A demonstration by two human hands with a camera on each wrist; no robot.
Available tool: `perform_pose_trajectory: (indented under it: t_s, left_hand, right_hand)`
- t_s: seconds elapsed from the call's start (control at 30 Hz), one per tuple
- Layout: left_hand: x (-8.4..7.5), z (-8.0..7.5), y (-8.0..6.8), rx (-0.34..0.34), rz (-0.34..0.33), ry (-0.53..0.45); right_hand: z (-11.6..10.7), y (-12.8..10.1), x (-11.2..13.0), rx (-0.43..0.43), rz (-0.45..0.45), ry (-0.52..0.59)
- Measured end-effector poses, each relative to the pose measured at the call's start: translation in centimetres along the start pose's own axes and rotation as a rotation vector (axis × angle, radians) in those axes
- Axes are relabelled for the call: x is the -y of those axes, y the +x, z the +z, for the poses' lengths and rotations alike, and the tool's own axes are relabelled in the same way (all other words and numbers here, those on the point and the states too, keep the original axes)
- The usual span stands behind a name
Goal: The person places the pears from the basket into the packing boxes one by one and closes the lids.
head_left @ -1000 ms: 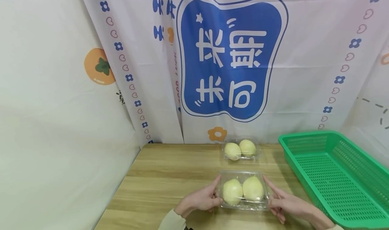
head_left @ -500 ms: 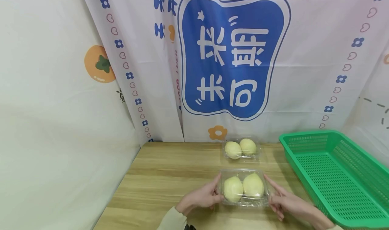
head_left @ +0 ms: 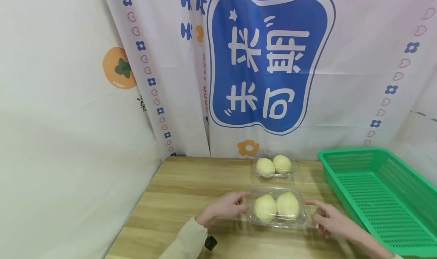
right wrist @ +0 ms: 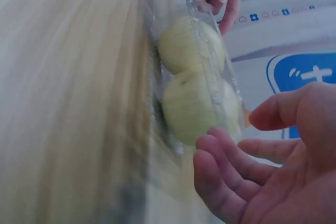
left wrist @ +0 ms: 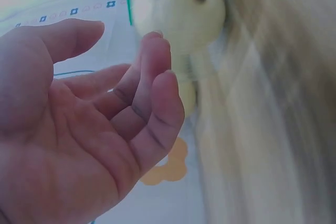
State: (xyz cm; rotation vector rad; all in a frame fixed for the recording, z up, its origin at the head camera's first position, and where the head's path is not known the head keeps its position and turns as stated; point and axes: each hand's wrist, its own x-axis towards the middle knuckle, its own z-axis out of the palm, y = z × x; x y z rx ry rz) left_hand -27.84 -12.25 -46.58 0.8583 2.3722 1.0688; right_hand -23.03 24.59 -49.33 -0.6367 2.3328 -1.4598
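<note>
A clear plastic clamshell box (head_left: pixel 278 224) sits on the wooden table with two pale yellow pears, one pear (head_left: pixel 265 209) on the left and another pear (head_left: pixel 288 206) on the right. Beside the box's left end is my left hand (head_left: pixel 227 206), fingers loosely bent and holding nothing; whether a fingertip touches the plastic I cannot tell. My right hand (head_left: pixel 331 219) is just off the right end, index finger extended towards it. In the right wrist view, that hand (right wrist: pixel 273 166) has relaxed, parted fingers near the pears.
Behind, against the curtain (head_left: pixel 348 80), stands a second clear box with two pears (head_left: pixel 282 164). A green plastic basket (head_left: pixel 377 198) takes up the right side of the table (head_left: pixel 184 190). Pale cloth (head_left: pixel 68 156) hangs along the left.
Both hands have let go of the front box and drawn outward from its ends. The box stays on the table, and the view has shifted slightly.
</note>
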Motion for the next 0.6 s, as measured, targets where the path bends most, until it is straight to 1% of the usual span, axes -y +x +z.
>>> perform_pose_trajectory:
  t_s: [0.1,0.23,0.37,0.43,0.6]
  left_hand:
    - [-0.3,-1.0,0.2,0.015,-0.001,0.025]
    - [-0.9,-2.2,0.3,0.026,-0.005,0.053]
    - [-1.5,-3.4,0.4,0.030,-0.007,0.047]
    - [-1.7,-4.1,0.6,0.031,-0.010,0.027]
    - [-2.0,-6.1,1.1,0.013,-0.019,0.003]
  right_hand:
    - [-0.5,-0.2,1.4,-0.033,0.008,-0.113]
    - [-1.4,-0.4,2.7,-0.033,0.010,-0.196]
    - [-2.3,-0.3,3.6,-0.037,0.014,-0.251]
    - [-2.8,-0.1,4.0,-0.039,0.006,-0.268]
    - [-4.6,0.8,4.9,-0.018,-0.032,-0.269]
